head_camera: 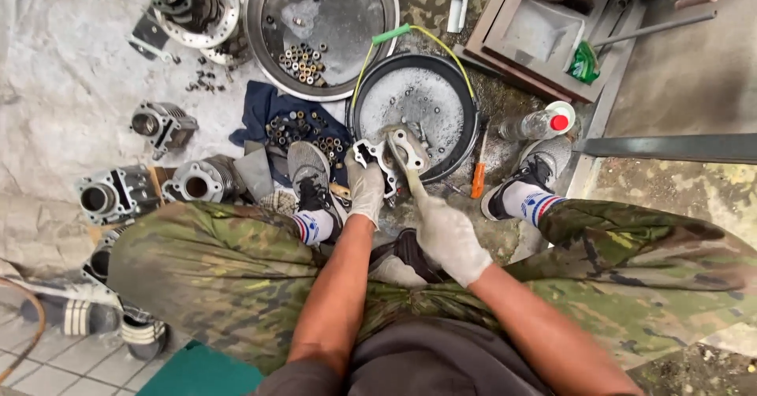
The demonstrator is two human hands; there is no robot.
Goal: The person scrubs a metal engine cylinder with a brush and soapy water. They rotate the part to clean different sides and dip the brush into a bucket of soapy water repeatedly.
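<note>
The gloved left hand (366, 189) grips the metal part (377, 158) just ahead of it, while the gloved right hand (452, 241), closed on the brush (408, 163), angles its handle forward-left onto the part.

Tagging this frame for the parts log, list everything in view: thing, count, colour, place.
engine cylinders: about four, grey, left on the tarp
steel basin: one, silver, top centre, small rings inside
black basin: one, centre, wet
cloth: one, dark blue, under more rings
metal part: one, silver, over the black basin
brush: one, pale, against the part
screwdriver: one, orange handle, beside the black basin
bottle: one, clear, red cap, right
left hand: gloved, grips the part
right hand: gloved, grips the brush
</note>
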